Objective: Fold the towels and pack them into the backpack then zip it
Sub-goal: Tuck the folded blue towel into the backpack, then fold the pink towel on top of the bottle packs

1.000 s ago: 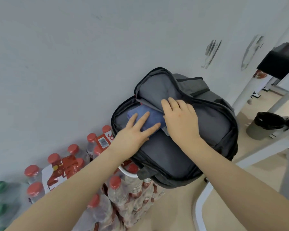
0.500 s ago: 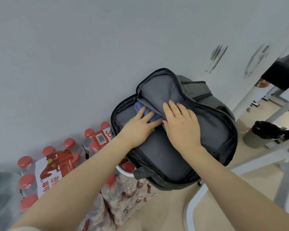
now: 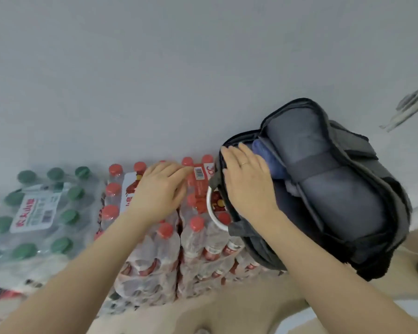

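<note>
A grey backpack [image 3: 336,189] lies open at the right, against the pale wall. A blue towel [image 3: 267,155] shows inside it, tucked under the grey inner flap. My right hand [image 3: 246,182] lies flat with straight fingers on the backpack's left side, fingertips at the zip edge. My left hand [image 3: 162,189] hovers left of the backpack, above the bottle packs, fingers relaxed and holding nothing.
Shrink-wrapped packs of red-capped bottles [image 3: 169,237] stand under and left of the backpack. A pack of green-capped bottles [image 3: 34,208] is at far left. A white curved frame [image 3: 211,213] shows under the backpack's edge. The wall [image 3: 155,68] fills the back.
My left hand has come out of the backpack and moved left over the bottles. My right hand slid to the backpack's left edge. The view swung left.
</note>
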Tool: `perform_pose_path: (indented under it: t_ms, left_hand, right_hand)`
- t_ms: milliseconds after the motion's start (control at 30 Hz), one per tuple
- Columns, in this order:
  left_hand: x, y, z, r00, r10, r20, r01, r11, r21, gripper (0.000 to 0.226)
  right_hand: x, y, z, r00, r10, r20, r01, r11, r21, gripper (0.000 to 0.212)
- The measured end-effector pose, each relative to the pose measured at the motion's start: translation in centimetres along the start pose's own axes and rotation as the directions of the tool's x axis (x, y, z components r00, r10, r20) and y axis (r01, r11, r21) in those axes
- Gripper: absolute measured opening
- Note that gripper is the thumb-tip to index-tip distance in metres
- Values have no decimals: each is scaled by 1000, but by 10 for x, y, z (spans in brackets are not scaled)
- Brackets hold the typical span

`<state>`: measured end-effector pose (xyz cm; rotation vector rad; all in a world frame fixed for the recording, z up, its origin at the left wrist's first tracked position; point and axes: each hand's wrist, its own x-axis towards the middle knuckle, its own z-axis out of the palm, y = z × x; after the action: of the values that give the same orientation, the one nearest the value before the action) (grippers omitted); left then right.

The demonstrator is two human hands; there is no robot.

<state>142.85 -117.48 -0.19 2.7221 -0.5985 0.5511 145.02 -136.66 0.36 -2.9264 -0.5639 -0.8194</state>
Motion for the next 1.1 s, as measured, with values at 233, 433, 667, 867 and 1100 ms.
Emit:
perform_pose_path:
  t_ms: [233,433,667,867,1100]
  left_hand:
    - [-161,-46,-61,883,-470,2,469,883,31,32]
    - [-352,-44,-130,595,-789,-156,799,602,3,50]
    - [-591,16,-231,95,-935,-343,994,110,-24,27]
    - [-738,82,-283,-207,-863,-460,974,-139,-178,24]
    - [-852,115,-327,-457,-727,-513,889,-349,-298,25]
  right_hand:
    - [-14,-152,3,844,-520,133,420,793,441,28]
    - [-74,-319,-23,560,-828,-40,699,446,560,33]
    - [-204,-539,-98,217,-963,-158,794,81,603,34]
    - [-307,-677,-155,-62,-975,-212,745,-187,640,29]
    - [-387,-806,-200,-251,-928,-275,708,-370,601,26]
